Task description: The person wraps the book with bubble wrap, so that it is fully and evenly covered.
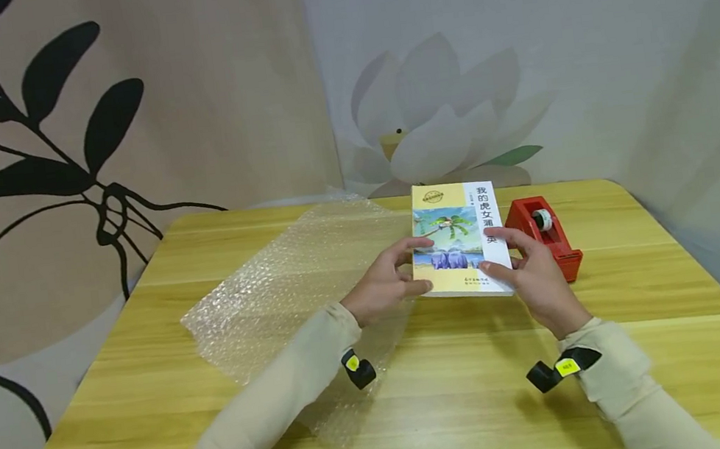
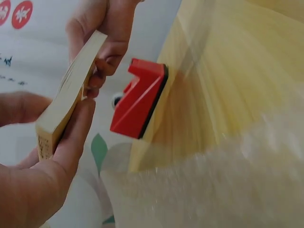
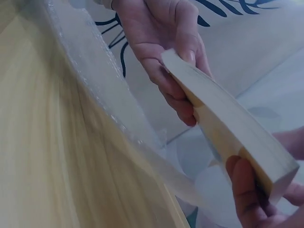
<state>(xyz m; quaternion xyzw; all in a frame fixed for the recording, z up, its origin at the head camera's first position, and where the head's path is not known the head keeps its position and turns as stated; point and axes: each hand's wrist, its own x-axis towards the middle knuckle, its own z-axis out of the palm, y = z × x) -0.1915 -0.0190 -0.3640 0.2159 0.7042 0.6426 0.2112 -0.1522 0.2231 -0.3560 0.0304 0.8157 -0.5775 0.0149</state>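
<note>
Left hand and right hand, centre of frame: fingers part-closed, pinching opposite edges of book, held above desk. Advisable: equal pressure both sides, keeping book closed, level. Bubble wrap, left of centre: spread on desk. Red tape dispenser, right of book: tape roll seated inside.

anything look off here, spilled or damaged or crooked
Nothing looks spilled or damaged. The bubble wrap on the left lies askew to the edges of the table, and the red tape dispenser sits at a slant; both look merely casually placed. The book between the left hand and right hand looks intact.
</note>
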